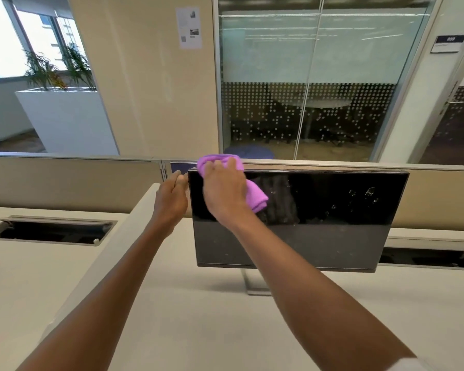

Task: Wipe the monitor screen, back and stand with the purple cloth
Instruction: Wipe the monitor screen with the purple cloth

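Right hand (224, 190) is pressed flat on the bunched purple cloth (256, 196), fingers curled over the monitor's (319, 236) top-left corner, so it's probably working the screen edge. Left hand (172, 200) pinches the monitor's left edge, looks like bracing so the panel doesn't swivel. Smudges remain on the right. Stand (248, 281) sits on the pale desk (172, 330), likely untouched.

Both bare arms are being stretched forward from the lower frame toward its centre. The right hand (224, 192) is being pressed flat, fingers spread, left of centre. The left hand (172, 199) is being curled in a grip just beside it.
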Tool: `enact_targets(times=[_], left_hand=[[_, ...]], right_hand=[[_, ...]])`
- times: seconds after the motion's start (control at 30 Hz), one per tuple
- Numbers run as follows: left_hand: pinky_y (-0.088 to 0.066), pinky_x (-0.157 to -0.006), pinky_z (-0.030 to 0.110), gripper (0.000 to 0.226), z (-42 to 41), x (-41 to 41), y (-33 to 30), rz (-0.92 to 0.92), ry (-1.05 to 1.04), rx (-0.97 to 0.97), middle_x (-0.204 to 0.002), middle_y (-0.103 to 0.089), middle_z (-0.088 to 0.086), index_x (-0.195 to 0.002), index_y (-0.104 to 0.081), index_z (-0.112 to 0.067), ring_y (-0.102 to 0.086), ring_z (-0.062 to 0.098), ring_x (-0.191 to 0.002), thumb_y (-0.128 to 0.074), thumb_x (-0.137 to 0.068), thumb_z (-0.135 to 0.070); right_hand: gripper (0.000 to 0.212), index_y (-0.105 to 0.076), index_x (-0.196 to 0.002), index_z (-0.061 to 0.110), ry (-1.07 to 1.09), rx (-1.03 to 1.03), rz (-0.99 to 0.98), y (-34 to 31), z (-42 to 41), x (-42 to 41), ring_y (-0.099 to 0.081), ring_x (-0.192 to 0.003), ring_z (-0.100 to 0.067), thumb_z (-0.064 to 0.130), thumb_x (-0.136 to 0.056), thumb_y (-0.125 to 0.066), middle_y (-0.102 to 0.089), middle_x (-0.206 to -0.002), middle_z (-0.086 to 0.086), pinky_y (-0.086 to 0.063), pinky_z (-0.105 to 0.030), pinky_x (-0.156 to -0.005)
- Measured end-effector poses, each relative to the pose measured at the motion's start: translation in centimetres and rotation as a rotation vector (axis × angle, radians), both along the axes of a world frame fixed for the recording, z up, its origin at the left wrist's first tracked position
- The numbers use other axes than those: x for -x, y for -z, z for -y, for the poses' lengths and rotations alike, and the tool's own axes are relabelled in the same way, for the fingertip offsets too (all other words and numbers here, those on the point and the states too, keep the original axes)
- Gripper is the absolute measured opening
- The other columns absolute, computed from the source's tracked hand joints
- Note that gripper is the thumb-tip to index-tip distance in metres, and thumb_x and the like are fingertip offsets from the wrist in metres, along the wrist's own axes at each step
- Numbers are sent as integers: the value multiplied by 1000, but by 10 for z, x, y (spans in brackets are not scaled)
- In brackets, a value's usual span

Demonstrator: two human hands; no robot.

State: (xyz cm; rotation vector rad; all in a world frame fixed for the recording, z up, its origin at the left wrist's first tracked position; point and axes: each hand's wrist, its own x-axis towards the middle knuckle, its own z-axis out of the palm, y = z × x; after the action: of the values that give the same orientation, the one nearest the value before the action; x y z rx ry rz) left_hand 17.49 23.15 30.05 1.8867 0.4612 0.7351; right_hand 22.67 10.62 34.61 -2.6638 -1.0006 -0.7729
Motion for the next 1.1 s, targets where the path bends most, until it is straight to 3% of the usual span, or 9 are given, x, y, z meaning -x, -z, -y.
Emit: enact_targets(times=[0.1, 0.2, 0.33, 0.5, 0.73, 0.83, 0.93, 1.03, 1.1], left_hand=[[-51, -77, 39, 28, 12, 8, -10, 20, -15, -18, -97, -68, 4, -105, -62, -16, -62, 18, -88, -36, -102, -26], [-52, -80, 38, 29, 14, 10, -11, 26, -7, -15, -106, -69, 4, -118, -60, -18, -63, 18, -94, -36, -102, -25], [-43, -106, 46, 55, -14, -9, 12, -8, 18, -20, -133, -60, -1, -137, -48, -24, -55, 15, -124, -39, -93, -57], [-34, -113, 46, 72, -37, -23, 31, -73, 36, -84, -145, -49, -9, -143, -40, -32, -42, 13, -136, -33, -86, -75], [-40, -105, 55, 60, 1, -3, -5, -113, -28, -71, -131, -58, 12, -138, -41, -11, -51, 31, -126, -36, -95, -52], [-41, -105, 46, 50, 20, -1, -15, -126, -52, -127, -137, -53, 16, -141, -38, -5, -48, 35, -128, -34, -102, -37], [-36, -92, 33, 47, 42, -4, -24, -167, -71, -307, -130, -53, 11, -148, -29, -5, -49, 25, -118, -31, -105, -23], [-15, -119, 39, 53, 62, -15, -33, -192, 11, -529, -159, -22, 10, -154, -14, -7, -17, 22, -147, -29, -105, -25], [-1, -120, 39, 54, 76, -28, -35, -238, 84, -631, -162, -10, 9, -154, -11, -7, -3, 21, -150, -26, -106, -26]], right_hand=[[29, -53, -125, 15, -83, 95, 25, 1, -32, 8, -46, -118, -27, 23, -100, -41, -60, -123, -5, -43, -39, -87], [31, -52, -127, 18, -153, 158, 44, -6, -32, 5, -44, -122, -26, 23, -101, -38, -59, -127, -3, -43, -38, -88], [29, -57, -121, 19, -80, 76, 14, -9, 4, -5, -46, -118, -28, 20, -99, -37, -64, -121, -2, -42, -38, -80], [29, -63, -110, 15, 170, 40, -12, -10, 42, -17, -45, -112, -29, 13, -94, -39, -67, -109, -6, -34, -38, -73], [28, -62, -115, 15, -106, 72, -16, -19, 3, 2, -46, -115, -28, 18, -100, -38, -67, -114, -6, -41, -39, -82], [29, -60, -117, 17, -110, 81, -21, -20, 21, -9, -44, -115, -29, 14, -98, -39, -67, -114, -4, -36, -38, -73], [30, -59, -116, 17, -52, 74, -7, -18, 53, -24, -43, -115, -30, 11, -96, -38, -67, -112, -5, -33, -37, -71], [30, -58, -115, 17, 19, 85, -2, -15, 90, -41, -43, -115, -31, 8, -93, -39, -66, -111, -4, -32, -37, -71], [30, -57, -115, 17, 68, 94, -6, -13, 117, -53, -42, -116, -32, 7, -92, -40, -66, -111, -3, -32, -37, -70]])
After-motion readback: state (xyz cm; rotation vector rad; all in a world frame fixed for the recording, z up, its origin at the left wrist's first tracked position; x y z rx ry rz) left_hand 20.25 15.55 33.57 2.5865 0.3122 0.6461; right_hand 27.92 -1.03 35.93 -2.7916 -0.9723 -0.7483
